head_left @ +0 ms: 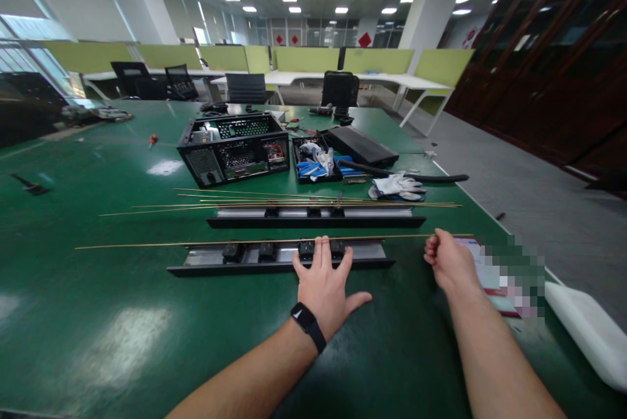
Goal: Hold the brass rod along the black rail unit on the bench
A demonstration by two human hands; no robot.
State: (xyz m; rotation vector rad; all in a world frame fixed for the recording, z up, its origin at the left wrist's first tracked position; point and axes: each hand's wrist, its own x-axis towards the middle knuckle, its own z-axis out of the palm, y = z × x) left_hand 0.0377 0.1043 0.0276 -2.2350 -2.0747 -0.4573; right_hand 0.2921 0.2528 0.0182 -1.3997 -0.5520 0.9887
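Note:
My left hand (323,282), with a black watch at the wrist, lies with fingers spread over the near metal channel (206,270). Its fingertips reach black blocks (267,250) seated in the channel and come close to a long thin brass-coloured rod (147,246). That rod runs along the channel's far edge and sticks out past both ends. At the right, my right hand (448,259) is closed around the rod near its right end. A second channel (313,222) with similar black blocks lies just behind, and several more thin rods (161,207) rest by its far side.
An open black computer case (235,148) stands farther back. Beside it are a black tray (295,161) with blue-and-white gloves, a flat black box (362,145), a black tube (441,178) and white gloves (399,186). Papers (482,265) and a white object (585,334) lie right.

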